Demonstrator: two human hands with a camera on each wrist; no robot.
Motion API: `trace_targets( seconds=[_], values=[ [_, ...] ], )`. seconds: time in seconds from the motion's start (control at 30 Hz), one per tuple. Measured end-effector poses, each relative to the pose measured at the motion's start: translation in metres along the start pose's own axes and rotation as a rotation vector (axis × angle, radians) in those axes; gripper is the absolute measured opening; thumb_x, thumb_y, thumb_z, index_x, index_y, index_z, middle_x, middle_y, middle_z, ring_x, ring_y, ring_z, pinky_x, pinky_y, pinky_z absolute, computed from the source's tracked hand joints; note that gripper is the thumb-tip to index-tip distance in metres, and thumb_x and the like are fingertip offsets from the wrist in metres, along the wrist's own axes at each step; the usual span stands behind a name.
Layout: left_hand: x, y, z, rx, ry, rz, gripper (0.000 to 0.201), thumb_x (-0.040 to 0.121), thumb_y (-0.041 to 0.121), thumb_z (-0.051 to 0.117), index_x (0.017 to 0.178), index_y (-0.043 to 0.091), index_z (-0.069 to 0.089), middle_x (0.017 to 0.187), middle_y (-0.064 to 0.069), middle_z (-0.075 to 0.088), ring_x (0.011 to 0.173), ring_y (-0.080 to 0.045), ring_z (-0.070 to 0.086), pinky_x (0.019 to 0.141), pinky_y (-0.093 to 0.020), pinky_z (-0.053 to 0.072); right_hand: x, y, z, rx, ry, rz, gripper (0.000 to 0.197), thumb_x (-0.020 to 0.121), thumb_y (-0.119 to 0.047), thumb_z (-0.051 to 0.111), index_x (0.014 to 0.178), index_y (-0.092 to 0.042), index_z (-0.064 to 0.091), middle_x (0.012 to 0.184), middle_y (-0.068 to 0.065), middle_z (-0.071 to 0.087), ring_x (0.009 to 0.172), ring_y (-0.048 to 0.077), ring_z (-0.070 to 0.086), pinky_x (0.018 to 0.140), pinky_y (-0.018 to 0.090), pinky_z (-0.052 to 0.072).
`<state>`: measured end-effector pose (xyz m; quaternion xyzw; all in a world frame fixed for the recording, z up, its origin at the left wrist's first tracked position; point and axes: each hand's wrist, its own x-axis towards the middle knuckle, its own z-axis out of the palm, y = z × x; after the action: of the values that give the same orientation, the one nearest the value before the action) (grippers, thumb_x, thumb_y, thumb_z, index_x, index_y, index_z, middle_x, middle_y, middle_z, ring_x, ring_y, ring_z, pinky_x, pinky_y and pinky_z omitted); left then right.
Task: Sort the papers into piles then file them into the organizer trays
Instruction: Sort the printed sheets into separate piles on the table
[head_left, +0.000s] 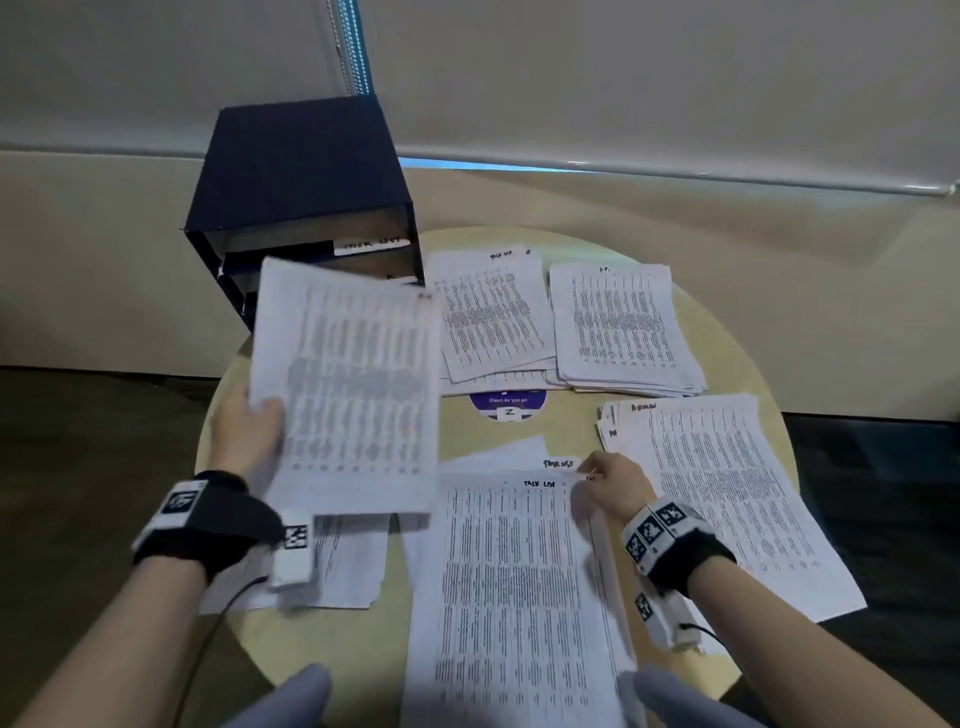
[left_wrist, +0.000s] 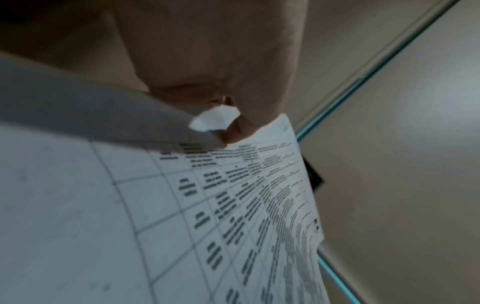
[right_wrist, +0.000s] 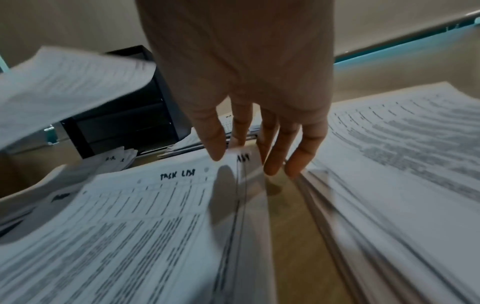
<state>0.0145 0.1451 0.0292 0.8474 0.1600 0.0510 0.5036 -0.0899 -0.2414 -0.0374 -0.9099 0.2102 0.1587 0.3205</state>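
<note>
My left hand (head_left: 244, 436) grips the left edge of a printed sheet (head_left: 353, 384) lifted over the table's left side; the left wrist view shows my thumb (left_wrist: 233, 127) pinching its edge (left_wrist: 233, 185). My right hand (head_left: 613, 480) reaches with straight fingers (right_wrist: 272, 152) onto the top right corner of the near stack headed "TASK LIST" (head_left: 519, 587), touching a sheet corner (right_wrist: 236, 153). The dark organizer (head_left: 306, 192) with stacked trays stands at the back left, one tray labelled.
Two piles lie at the back of the round table (head_left: 322, 644): one (head_left: 493, 317) beside the organizer, another (head_left: 623, 327) to its right. A large pile (head_left: 727, 493) sits at right, another (head_left: 343, 566) under my left wrist. A purple sticker (head_left: 506, 405) marks the centre.
</note>
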Motion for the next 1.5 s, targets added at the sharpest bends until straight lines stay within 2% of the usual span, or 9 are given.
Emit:
trace_targets(
  seconds=[0.1,0.2,0.33,0.5,0.63,0.73,1.1,1.3,1.5],
  values=[
    [0.009,-0.051,-0.031,0.209,-0.003,-0.137,0.036,0.080,0.017,0.046,0.114,0.015,0.056,0.105,-0.017,0.066,0.088,-0.035,0.062,0.077,-0.038,0.049,-0.007,0.000,0.007,0.019,0.055,-0.030,0.018,0.081,-0.010,0.062,0.097,-0.015,0.058,0.094,0.000,0.057,0.083,0.015,0.052,0.070,0.022,0.040],
    [0.004,-0.066,-0.042,0.452,-0.017,-0.229,0.039,0.086,0.007,0.053,0.125,0.004,0.049,0.118,-0.026,0.057,0.102,-0.044,0.057,0.086,-0.047,0.046,-0.012,-0.002,0.009,-0.025,0.126,-0.094,0.009,0.082,-0.008,0.057,0.081,-0.016,0.052,0.074,0.001,0.057,0.068,0.021,0.054,0.049,0.022,0.033],
    [-0.005,-0.047,-0.016,0.655,0.033,-0.052,0.061,0.085,0.008,0.060,0.141,0.006,0.035,0.133,-0.027,0.040,0.118,-0.045,0.045,0.097,-0.056,0.039,-0.016,-0.003,0.004,-0.130,0.146,-0.229,0.011,0.084,-0.006,0.053,0.087,-0.016,0.053,0.068,0.002,0.057,0.063,0.021,0.053,0.046,0.020,0.029],
    [-0.037,-0.008,0.062,0.627,-0.354,0.390,0.036,0.095,0.019,0.051,0.131,0.019,0.050,0.137,-0.005,0.044,0.128,-0.025,0.041,0.109,-0.045,0.032,-0.026,-0.003,-0.001,-0.283,0.130,-0.361,0.010,0.095,-0.014,0.045,0.105,-0.014,0.048,0.074,0.004,0.061,0.061,0.021,0.051,0.053,0.026,0.035],
    [-0.061,0.004,0.121,0.598,-0.741,0.476,0.024,0.100,0.026,0.043,0.117,0.027,0.059,0.127,0.002,0.050,0.122,-0.017,0.042,0.109,-0.044,0.032,-0.043,0.003,-0.004,-0.297,0.181,-0.500,0.008,0.094,-0.015,0.048,0.098,-0.010,0.054,0.078,0.001,0.060,0.063,0.020,0.054,0.057,0.022,0.041],
    [-0.064,0.009,0.143,0.573,-0.863,0.418,0.021,0.099,0.032,0.045,0.110,0.028,0.063,0.113,-0.001,0.052,0.112,-0.019,0.049,0.104,-0.043,0.038,-0.051,0.016,0.000,-0.256,0.305,-0.587,0.007,0.083,-0.017,0.064,0.078,-0.014,0.061,0.117,0.011,0.064,0.090,0.025,0.063,0.078,0.028,0.050],
    [-0.062,0.008,0.153,0.721,-0.896,0.444,0.011,0.086,0.037,0.065,0.090,0.026,0.067,0.106,-0.001,0.045,0.108,-0.020,0.045,0.101,-0.043,0.038,-0.072,0.036,0.012,-0.175,0.348,-0.567,0.010,0.076,-0.028,0.064,0.073,-0.018,0.065,0.111,0.007,0.059,0.095,0.022,0.058,0.074,0.032,0.055],
    [-0.071,0.006,0.148,0.673,-0.940,0.566,0.020,0.077,0.036,0.076,0.067,0.039,0.059,0.115,0.007,0.042,0.117,-0.013,0.038,0.101,-0.038,0.031,-0.058,0.037,0.014,-0.127,0.289,-0.478,0.008,0.080,-0.015,0.068,0.081,-0.018,0.060,0.135,0.007,0.048,0.122,0.026,0.044,0.100,0.044,0.039],
    [-0.073,0.006,0.149,0.750,-0.944,0.563,0.024,0.089,0.048,0.059,0.082,0.026,0.065,0.125,0.006,0.053,0.120,-0.015,0.039,0.102,-0.040,0.028,-0.048,0.029,0.011,-0.166,0.208,-0.445,0.008,0.084,-0.012,0.059,0.081,-0.020,0.060,0.085,-0.006,0.063,0.076,0.010,0.049,0.084,0.036,0.043]
  ],
)
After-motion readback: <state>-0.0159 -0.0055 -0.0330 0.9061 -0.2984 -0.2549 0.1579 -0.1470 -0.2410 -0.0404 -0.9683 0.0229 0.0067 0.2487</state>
